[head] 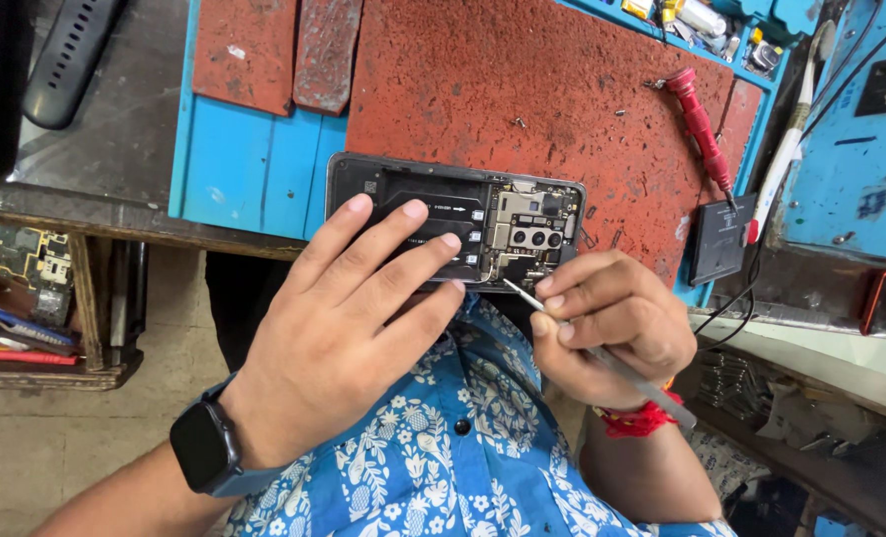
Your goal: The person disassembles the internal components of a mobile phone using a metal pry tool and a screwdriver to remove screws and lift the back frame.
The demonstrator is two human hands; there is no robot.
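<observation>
The opened black smartphone with its back cover off (453, 221) shows a dark plate over its left part and, toward its right end, bare metal shields, a row of small camera lenses and fine connectors. It lies at the near edge of the worn red rubber work mat (523, 89), which covers a blue plastic repair tray (249, 169) on my grey desk (115, 129).

My left hand (349, 318) lies flat on the phone's left half, fingers spread and pressing it down. My right hand (607, 323) is pinched around thin silver metal tweezers (602, 353), whose tip touches the phone's near edge below the camera lenses.

A red-handled screwdriver (700, 124) lies on the mat to the right, well apart from the phone, with a small black rectangular part (721, 239) just beyond it. Tiny screws are scattered over the mat.

The phone's long axis runs left to right across my view, camera end to the right.
</observation>
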